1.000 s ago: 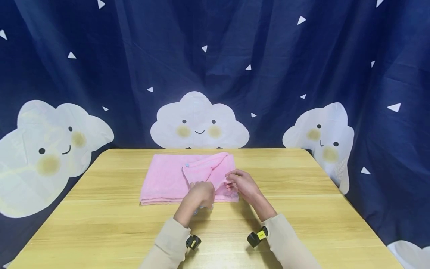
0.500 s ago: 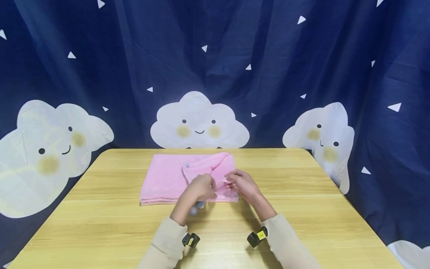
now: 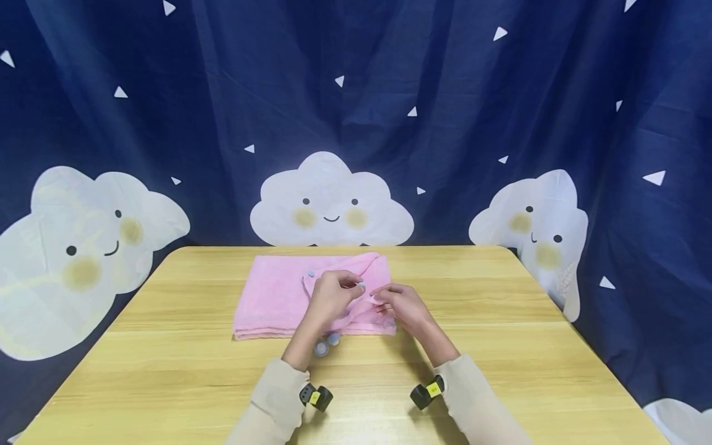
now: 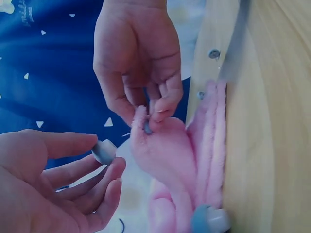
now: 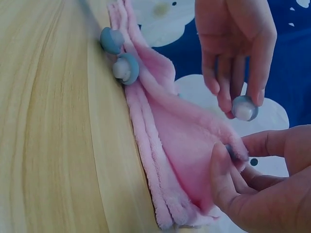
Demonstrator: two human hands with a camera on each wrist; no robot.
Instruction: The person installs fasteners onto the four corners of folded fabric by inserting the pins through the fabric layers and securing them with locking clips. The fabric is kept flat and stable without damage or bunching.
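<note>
A folded pink plush cloth (image 3: 269, 293) lies on the table, its right part turned back in a flap. My right hand (image 3: 406, 307) pinches the flap's edge between thumb and fingers, together with a small blue-grey piece (image 5: 230, 151); a thin pin point pokes out beside it in the left wrist view. Just left of it, my left hand (image 3: 330, 298) holds a mushroom-shaped blue-and-white fastener (image 5: 244, 108) at its fingertips, apart from the cloth. Another blue piece (image 3: 311, 273) sits at the flap's far left corner.
Two more mushroom-shaped fasteners (image 3: 321, 348) lie on the wooden table (image 3: 167, 377) at the cloth's near edge. Behind the table hangs a dark blue curtain (image 3: 356, 130) with cloud prints.
My left hand has risen from the cloth's near edge towards the right hand, bringing a fastener up with it. Two fasteners on the table are uncovered. My right hand keeps its place.
</note>
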